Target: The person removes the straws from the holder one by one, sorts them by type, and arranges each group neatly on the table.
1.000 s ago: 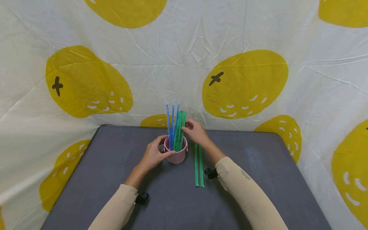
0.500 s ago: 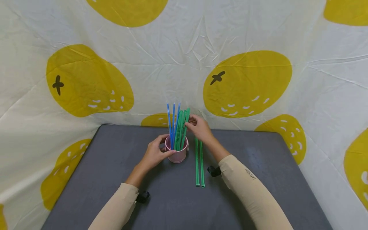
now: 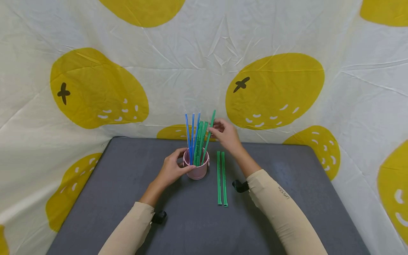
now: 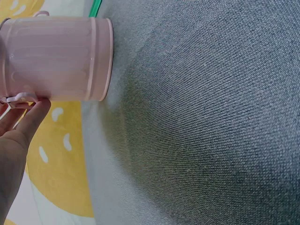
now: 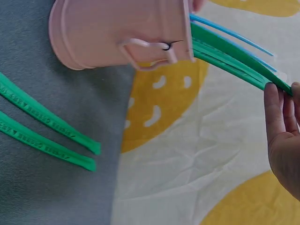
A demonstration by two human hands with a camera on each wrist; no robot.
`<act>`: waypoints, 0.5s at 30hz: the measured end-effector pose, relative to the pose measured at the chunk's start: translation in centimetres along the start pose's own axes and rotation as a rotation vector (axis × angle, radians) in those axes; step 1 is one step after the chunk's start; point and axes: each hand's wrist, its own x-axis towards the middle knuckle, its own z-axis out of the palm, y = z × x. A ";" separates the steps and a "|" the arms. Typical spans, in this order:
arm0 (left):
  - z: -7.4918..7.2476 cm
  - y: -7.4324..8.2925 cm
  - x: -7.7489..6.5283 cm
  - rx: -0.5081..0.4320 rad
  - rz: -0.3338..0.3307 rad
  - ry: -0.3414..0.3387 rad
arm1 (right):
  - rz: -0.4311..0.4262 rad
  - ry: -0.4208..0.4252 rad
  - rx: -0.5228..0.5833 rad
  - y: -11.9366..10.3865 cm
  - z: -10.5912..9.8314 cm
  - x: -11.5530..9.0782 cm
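Note:
A small pink bucket stands on the dark table, holding several green paper-wrapped straws and blue straws in clear wrappers. My left hand grips the bucket's left side, thumb at the front of the rim; in the left wrist view its fingers lie by the handle loop. With thumb and fingers, my right hand pinches one green wrapped straw near its upper part. That straw leans right and rises above the other green ones, its lower end still inside the bucket.
Two more green wrapped straws lie side by side on the table, right of the bucket. A white cloth with yellow fruit prints hangs behind the table's far edge.
My right hand has moved up and to the right, drawing one green straw apart from the bunch and higher. My left hand stays at the bucket.

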 end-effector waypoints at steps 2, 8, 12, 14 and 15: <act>0.0 0.0 0.1 -0.001 -0.004 0.001 | 0.000 -0.001 0.041 -0.5 -0.4 0.1; 0.1 0.0 0.3 -0.007 0.015 0.007 | -0.047 0.015 0.134 -1.9 -1.6 0.3; 0.1 0.0 0.5 -0.010 0.017 0.007 | -0.080 0.033 0.156 -2.4 -2.3 0.5; 0.2 0.0 0.5 -0.011 0.007 0.005 | -0.093 0.045 0.167 -2.5 -2.7 0.6; 0.2 0.0 0.6 -0.013 0.004 0.005 | -0.098 0.050 0.175 -2.6 -2.9 0.7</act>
